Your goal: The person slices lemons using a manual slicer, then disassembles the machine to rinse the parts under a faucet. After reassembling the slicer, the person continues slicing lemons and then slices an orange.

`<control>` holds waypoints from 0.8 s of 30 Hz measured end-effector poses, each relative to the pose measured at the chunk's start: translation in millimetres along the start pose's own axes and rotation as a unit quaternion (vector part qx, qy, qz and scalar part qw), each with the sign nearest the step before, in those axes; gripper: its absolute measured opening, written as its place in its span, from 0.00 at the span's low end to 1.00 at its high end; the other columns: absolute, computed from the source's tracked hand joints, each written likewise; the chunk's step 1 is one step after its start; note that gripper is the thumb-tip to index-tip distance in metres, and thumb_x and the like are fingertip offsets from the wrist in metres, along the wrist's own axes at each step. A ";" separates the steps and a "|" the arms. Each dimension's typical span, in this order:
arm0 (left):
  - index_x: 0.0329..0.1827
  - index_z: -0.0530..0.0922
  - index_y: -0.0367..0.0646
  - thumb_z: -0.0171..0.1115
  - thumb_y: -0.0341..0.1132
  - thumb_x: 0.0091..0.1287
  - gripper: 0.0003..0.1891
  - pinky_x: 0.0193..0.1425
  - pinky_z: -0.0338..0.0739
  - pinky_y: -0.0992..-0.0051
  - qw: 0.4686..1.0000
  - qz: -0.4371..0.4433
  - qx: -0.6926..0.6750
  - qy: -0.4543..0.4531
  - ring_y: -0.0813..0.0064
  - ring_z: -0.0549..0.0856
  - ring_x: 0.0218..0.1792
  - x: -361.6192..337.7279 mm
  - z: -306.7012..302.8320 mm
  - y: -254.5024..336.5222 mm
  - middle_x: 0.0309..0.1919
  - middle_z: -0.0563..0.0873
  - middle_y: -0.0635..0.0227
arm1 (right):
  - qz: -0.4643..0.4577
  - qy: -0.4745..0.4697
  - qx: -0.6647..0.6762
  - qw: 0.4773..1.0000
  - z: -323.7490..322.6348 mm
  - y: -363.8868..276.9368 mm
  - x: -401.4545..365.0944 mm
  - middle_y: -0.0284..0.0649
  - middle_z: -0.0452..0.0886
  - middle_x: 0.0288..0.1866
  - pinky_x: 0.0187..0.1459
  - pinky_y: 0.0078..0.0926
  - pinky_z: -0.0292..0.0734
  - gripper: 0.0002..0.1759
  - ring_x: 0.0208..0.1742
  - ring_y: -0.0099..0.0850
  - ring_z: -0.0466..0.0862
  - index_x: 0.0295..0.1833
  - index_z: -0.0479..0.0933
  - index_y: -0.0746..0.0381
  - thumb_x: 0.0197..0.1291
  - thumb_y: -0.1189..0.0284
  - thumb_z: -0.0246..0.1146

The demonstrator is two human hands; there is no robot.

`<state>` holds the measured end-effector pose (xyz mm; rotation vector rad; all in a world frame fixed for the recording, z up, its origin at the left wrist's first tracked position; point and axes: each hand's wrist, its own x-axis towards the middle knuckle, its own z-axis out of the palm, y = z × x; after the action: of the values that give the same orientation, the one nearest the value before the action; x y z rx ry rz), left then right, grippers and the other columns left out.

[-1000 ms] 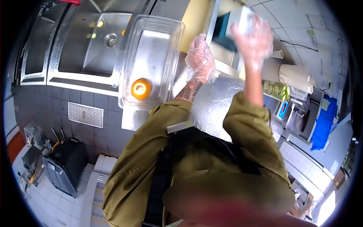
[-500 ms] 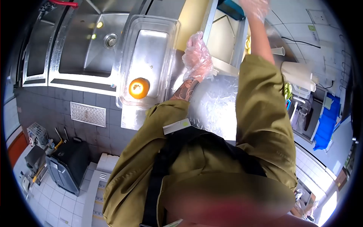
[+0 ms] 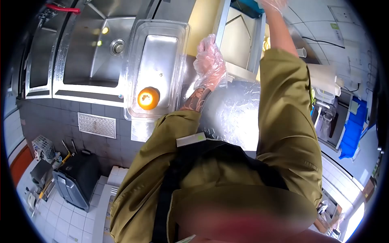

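My left hand (image 3: 210, 62), in a clear plastic glove, is closed beside the near left corner of a pale panel with a grey metal frame (image 3: 240, 38). Whatever its fingers hold, if anything, is hidden. My right hand (image 3: 274, 5), also gloved, reaches to the top edge of the view, next to a teal object (image 3: 245, 9) at the frame's far end. Its fingers are mostly cut off. To the left, a clear plastic tub (image 3: 183, 60) has an orange fruit (image 3: 148, 98) with a bright cut face lying in it.
A steel sink (image 3: 81, 60) with a drain and two small yellow-green pieces lies left of the tub. A shiny wet steel surface (image 3: 231, 109) is in front of me. At right are a white roll (image 3: 322, 77) and a blue cloth-like item (image 3: 351, 129). A black bin (image 3: 77, 176) stands lower left.
The view has shifted slightly. My right hand has gone a little farther up, so less of it shows. My left hand stays closed by the frame's corner.
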<state>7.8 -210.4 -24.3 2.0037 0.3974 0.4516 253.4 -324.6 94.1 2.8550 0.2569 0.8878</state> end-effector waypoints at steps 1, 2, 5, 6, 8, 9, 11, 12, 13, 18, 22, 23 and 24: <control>0.61 0.74 0.52 0.58 0.31 0.70 0.16 0.49 0.82 0.64 1.000 0.005 -0.001 0.009 0.58 0.85 0.50 0.8 2.0 -1.5 0.55 0.81 0.64 | -0.001 0.012 0.005 1.000 -13.1 -7.7 -2.3 0.46 0.85 0.45 0.50 0.39 0.81 0.21 0.46 0.41 0.85 0.49 0.79 0.58 0.62 0.52 0.59; 0.61 0.74 0.52 0.58 0.32 0.71 0.16 0.49 0.82 0.63 1.000 0.010 -0.001 0.013 0.58 0.85 0.51 -1.0 2.9 -4.0 0.55 0.81 0.64 | 0.000 0.020 0.008 1.000 -27.1 -14.7 -15.5 0.46 0.85 0.45 0.50 0.39 0.81 0.22 0.46 0.41 0.85 0.49 0.79 0.58 0.62 0.52 0.58; 0.61 0.74 0.53 0.56 0.33 0.72 0.15 0.49 0.82 0.61 0.999 -0.009 0.034 0.000 0.57 0.85 0.49 0.3 0.4 2.1 0.55 0.82 0.64 | -0.014 0.047 0.009 0.999 -86.5 -35.6 -66.7 0.45 0.85 0.46 0.51 0.38 0.81 0.23 0.46 0.41 0.85 0.49 0.79 0.58 0.63 0.50 0.56; 0.61 0.75 0.54 0.55 0.33 0.72 0.15 0.49 0.82 0.60 0.999 -0.023 0.036 -0.003 0.57 0.86 0.49 1.6 0.4 5.3 0.55 0.82 0.64 | 0.002 0.055 0.006 0.998 -86.8 -33.8 -95.1 0.45 0.83 0.51 0.51 0.38 0.82 0.27 0.47 0.40 0.86 0.51 0.80 0.54 0.52 0.47 0.64; 0.60 0.75 0.55 0.54 0.34 0.73 0.14 0.48 0.82 0.60 0.997 -0.054 0.043 -0.017 0.57 0.86 0.48 1.4 -2.5 8.9 0.55 0.82 0.65 | 0.019 0.022 0.023 0.999 -112.2 -39.8 -142.6 0.45 0.81 0.55 0.51 0.39 0.84 0.35 0.50 0.40 0.86 0.55 0.81 0.49 0.41 0.44 0.72; 0.60 0.75 0.55 0.54 0.34 0.73 0.14 0.48 0.82 0.60 0.998 -0.046 0.043 -0.002 0.58 0.87 0.47 1.9 -0.6 7.9 0.55 0.82 0.66 | 0.018 -0.014 0.045 0.999 -131.1 -47.2 -155.0 0.45 0.81 0.56 0.53 0.39 0.83 0.36 0.52 0.40 0.85 0.57 0.80 0.49 0.41 0.44 0.72; 0.60 0.75 0.56 0.54 0.34 0.73 0.14 0.47 0.82 0.59 0.998 -0.031 0.047 0.028 0.58 0.87 0.46 0.9 2.3 4.9 0.55 0.83 0.68 | -0.013 -0.038 0.091 0.995 -126.6 -33.0 -153.4 0.44 0.81 0.56 0.56 0.39 0.81 0.38 0.55 0.42 0.83 0.61 0.78 0.48 0.42 0.47 0.72; 0.60 0.75 0.57 0.55 0.34 0.72 0.14 0.46 0.83 0.60 0.999 -0.020 0.044 0.019 0.59 0.87 0.46 -0.2 2.1 3.1 0.55 0.82 0.70 | -0.047 -0.013 0.089 0.995 -106.7 -20.2 -140.3 0.44 0.82 0.55 0.55 0.39 0.81 0.37 0.55 0.42 0.83 0.61 0.79 0.49 0.42 0.47 0.73; 0.60 0.75 0.57 0.56 0.34 0.72 0.15 0.46 0.83 0.60 0.999 -0.017 0.048 0.011 0.59 0.87 0.46 -1.4 1.4 2.5 0.56 0.82 0.70 | -0.081 0.014 0.085 0.993 -87.0 -13.4 -124.9 0.44 0.82 0.55 0.55 0.38 0.81 0.36 0.55 0.43 0.83 0.60 0.79 0.49 0.42 0.48 0.73; 0.61 0.74 0.56 0.55 0.33 0.72 0.16 0.47 0.83 0.61 0.999 -0.009 0.038 0.007 0.59 0.87 0.47 0.9 4.3 -0.3 0.57 0.80 0.68 | -0.072 -0.006 -0.075 0.995 -24.5 -16.7 -18.5 0.48 0.82 0.55 0.58 0.42 0.77 0.29 0.57 0.46 0.80 0.55 0.78 0.59 0.61 0.46 0.58; 0.62 0.74 0.54 0.54 0.34 0.73 0.16 0.47 0.83 0.59 0.999 -0.014 0.034 -0.017 0.58 0.86 0.49 0.3 -3.4 4.6 0.57 0.80 0.66 | -0.041 0.064 0.032 0.997 -21.0 -4.5 -41.3 0.48 0.80 0.59 0.60 0.44 0.75 0.30 0.62 0.47 0.77 0.56 0.78 0.58 0.60 0.45 0.57; 0.62 0.74 0.54 0.54 0.34 0.73 0.16 0.47 0.83 0.59 0.999 -0.019 0.042 -0.016 0.58 0.86 0.48 2.6 -3.2 6.3 0.57 0.80 0.66 | -0.019 -0.081 0.039 0.996 -67.6 -21.5 -57.5 0.48 0.79 0.61 0.62 0.43 0.74 0.32 0.64 0.47 0.76 0.58 0.77 0.58 0.59 0.43 0.58; 0.62 0.74 0.54 0.54 0.34 0.73 0.16 0.47 0.82 0.59 0.998 -0.026 0.051 -0.019 0.57 0.86 0.48 2.2 -2.5 6.9 0.57 0.80 0.65 | -0.030 0.044 -0.038 0.998 -63.1 -19.6 -93.6 0.42 0.83 0.52 0.49 0.37 0.84 0.30 0.50 0.41 0.85 0.52 0.84 0.51 0.43 0.49 0.73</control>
<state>9.1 -210.5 -16.7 2.0923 0.4550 0.3666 139.0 -319.2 90.7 2.7271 0.3096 0.9909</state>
